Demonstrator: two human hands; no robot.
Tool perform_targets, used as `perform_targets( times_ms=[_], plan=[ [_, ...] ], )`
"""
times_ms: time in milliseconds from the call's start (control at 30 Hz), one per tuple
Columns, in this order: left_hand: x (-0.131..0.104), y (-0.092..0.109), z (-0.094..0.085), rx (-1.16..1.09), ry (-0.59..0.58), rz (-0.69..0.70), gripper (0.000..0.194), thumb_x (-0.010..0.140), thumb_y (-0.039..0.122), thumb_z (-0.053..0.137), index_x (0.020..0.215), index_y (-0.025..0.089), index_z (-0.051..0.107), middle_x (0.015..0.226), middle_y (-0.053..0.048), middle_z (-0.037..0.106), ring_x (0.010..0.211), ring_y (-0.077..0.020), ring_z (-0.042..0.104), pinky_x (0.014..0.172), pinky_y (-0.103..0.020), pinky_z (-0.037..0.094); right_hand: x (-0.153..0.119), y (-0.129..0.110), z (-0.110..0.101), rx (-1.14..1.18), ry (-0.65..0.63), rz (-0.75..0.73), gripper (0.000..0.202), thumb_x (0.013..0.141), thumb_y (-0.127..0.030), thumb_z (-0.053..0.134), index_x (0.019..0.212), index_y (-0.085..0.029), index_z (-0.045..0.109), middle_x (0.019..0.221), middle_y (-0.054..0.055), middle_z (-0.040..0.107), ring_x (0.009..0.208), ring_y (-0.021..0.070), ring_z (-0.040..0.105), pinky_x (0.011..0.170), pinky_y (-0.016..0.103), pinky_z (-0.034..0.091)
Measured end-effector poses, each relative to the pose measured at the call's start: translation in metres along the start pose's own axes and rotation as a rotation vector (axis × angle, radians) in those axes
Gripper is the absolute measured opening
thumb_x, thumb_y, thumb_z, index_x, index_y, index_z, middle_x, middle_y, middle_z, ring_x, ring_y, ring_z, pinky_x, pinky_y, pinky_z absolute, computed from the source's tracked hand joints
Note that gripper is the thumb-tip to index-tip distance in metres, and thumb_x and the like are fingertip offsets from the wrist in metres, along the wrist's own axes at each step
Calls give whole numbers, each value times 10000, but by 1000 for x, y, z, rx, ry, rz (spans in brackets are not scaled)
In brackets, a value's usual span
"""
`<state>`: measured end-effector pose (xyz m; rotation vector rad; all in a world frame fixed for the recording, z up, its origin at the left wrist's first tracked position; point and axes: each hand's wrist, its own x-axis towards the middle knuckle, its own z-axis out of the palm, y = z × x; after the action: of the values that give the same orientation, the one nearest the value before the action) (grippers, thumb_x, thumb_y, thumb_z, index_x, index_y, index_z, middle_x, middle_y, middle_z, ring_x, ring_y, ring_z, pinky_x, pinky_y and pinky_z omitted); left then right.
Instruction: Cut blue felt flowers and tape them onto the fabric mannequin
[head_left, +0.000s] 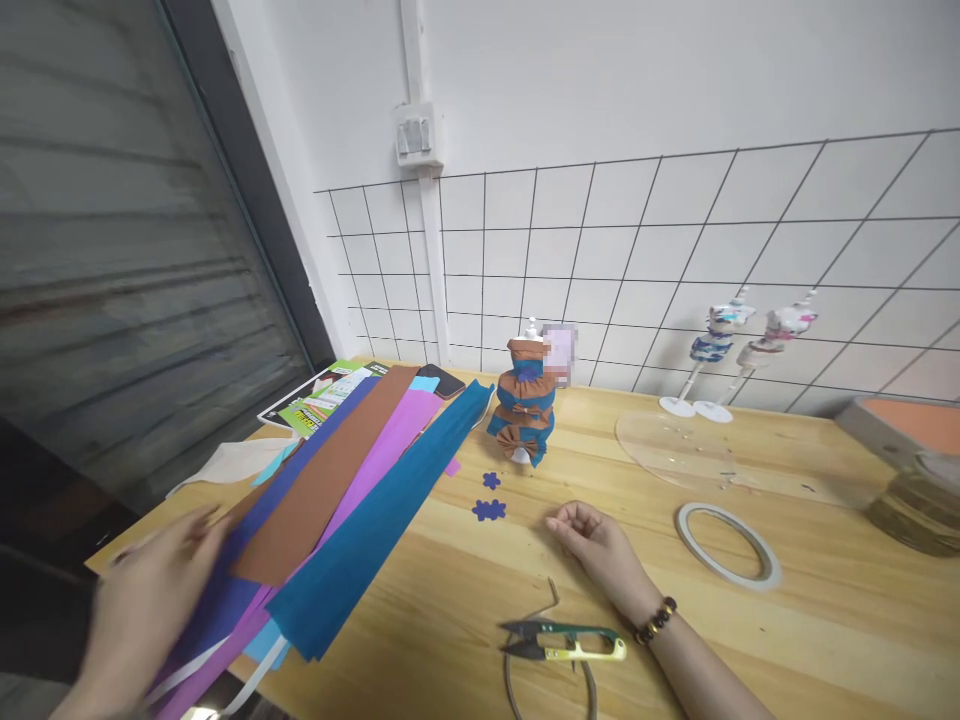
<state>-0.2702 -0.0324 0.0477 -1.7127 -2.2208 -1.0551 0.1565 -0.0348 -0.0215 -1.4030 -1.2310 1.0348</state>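
Left hand (pixel 154 590) angled up-right, blurred, at the near-left edge of the coloured strip stack (pixel 330 470); couldn't tell if fingers pinched. Stack slanted across worktop (pixel 420 600) left. Right hand (pixel 600 545) rested beyond thread snips (pixel 555 654), fingers curled together.

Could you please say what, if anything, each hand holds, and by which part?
The left hand is at the left edge of the long, flat brown, blue and purple strips; blur hides whether it grips them. The curled right hand shows nothing held.
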Motion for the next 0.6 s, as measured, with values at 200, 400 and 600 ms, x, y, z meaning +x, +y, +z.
perform_targets(
  times_ms=[200,400,600],
  plan=[
    [11,138,66,-286,-387,345,293,802,414,442,830,210,651,722,-21,649,670,-171,568,634,-251,393,-1,4,-3,-50,-11,-22,504,751,-596,475,452,-202,382,397,-64,338,396,73,288,427,219,264],
    [-4,218,109,-541,-578,361,326,790,429,459,660,177,619,456,43,418,465,-104,395,474,-223,243,-2,2,-3,-79,-29,-19,558,784,-601,410,397,-204,354,372,-53,328,381,81,308,438,222,297],
    [4,252,128,-803,-402,192,295,785,454,482,767,174,575,512,55,409,483,-85,379,472,-207,270,0,1,-2,-81,-29,-8,558,768,-615,411,395,-206,342,377,-53,322,377,79,298,433,223,285]
  ],
)
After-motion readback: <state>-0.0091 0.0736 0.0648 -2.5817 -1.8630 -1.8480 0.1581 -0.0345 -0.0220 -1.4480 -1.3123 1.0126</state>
